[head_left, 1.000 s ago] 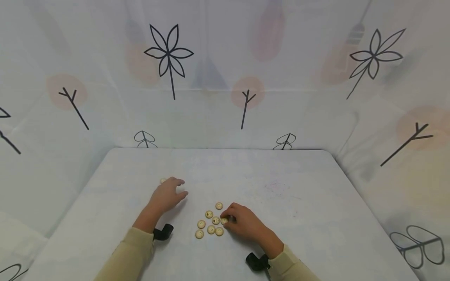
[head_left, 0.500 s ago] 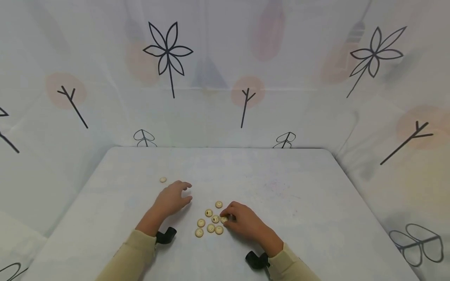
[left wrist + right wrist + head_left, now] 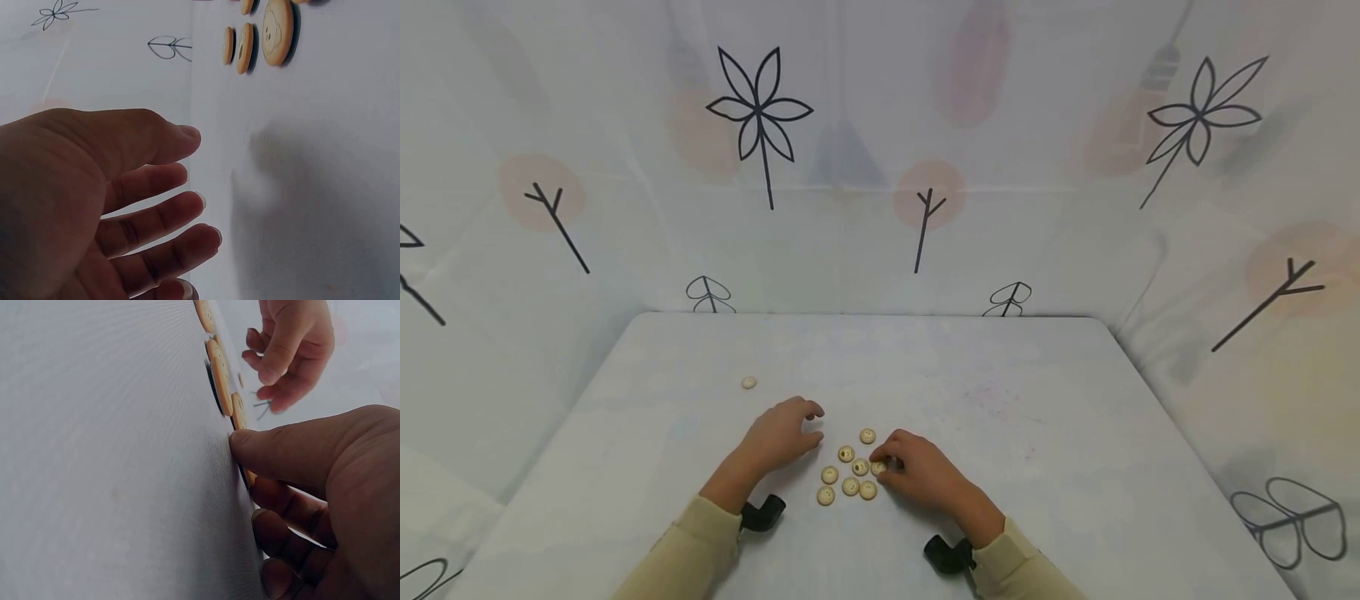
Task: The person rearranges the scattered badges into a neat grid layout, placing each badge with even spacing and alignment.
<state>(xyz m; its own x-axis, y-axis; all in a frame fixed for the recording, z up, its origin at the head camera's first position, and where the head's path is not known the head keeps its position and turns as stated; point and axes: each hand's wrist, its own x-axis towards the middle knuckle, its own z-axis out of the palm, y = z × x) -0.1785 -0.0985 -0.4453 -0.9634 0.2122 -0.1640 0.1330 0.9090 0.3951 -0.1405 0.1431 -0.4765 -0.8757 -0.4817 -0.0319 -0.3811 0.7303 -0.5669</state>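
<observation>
White surface (image 3: 1037, 533) is set with clustered tan discs (image 3: 851, 486). Left hand (image 3: 777, 434) is drawn inward, fingers loosely spread, nothing held; far-left lone disc (image 3: 748, 382) is thus left uncovered, ungrasped. Cluster-edge disc (image 3: 878, 468) is kept pinched by right hand (image 3: 922, 472).

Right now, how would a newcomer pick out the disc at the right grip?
In the head view, find the cluster of pale round discs on the white table. The target disc is its rightmost, and it alone is held by the right grip.
</observation>
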